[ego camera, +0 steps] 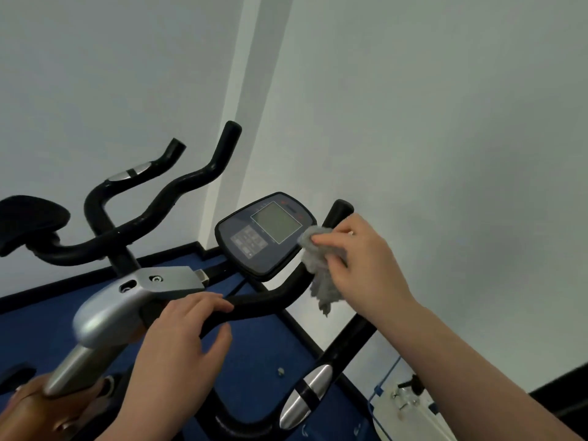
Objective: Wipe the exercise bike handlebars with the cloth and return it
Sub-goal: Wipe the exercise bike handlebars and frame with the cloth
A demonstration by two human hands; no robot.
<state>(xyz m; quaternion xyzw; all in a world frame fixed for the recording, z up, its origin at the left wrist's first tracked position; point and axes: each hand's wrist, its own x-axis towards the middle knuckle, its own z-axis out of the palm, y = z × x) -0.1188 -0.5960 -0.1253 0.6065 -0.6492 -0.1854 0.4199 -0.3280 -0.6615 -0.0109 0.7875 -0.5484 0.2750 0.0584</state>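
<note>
The right hand (pixel 359 259) grasps the grey cloth (pixel 318 268) around the upright part of the black handlebar (pixel 264 300), at about 3 o'clock from the console (pixel 265 232) and touching its edge. The left hand (pixel 187 326) grips the horizontal bar at about 7 o'clock from the console. I think the cloth could rub over the console screen or press its buttons, because it lies so near. Its hanging tail may also slip loose.

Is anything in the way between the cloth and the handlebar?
Nothing visible. The right hand presses the cloth right against the upright end of the handlebar. The console sits just beside it, not between them.
</note>
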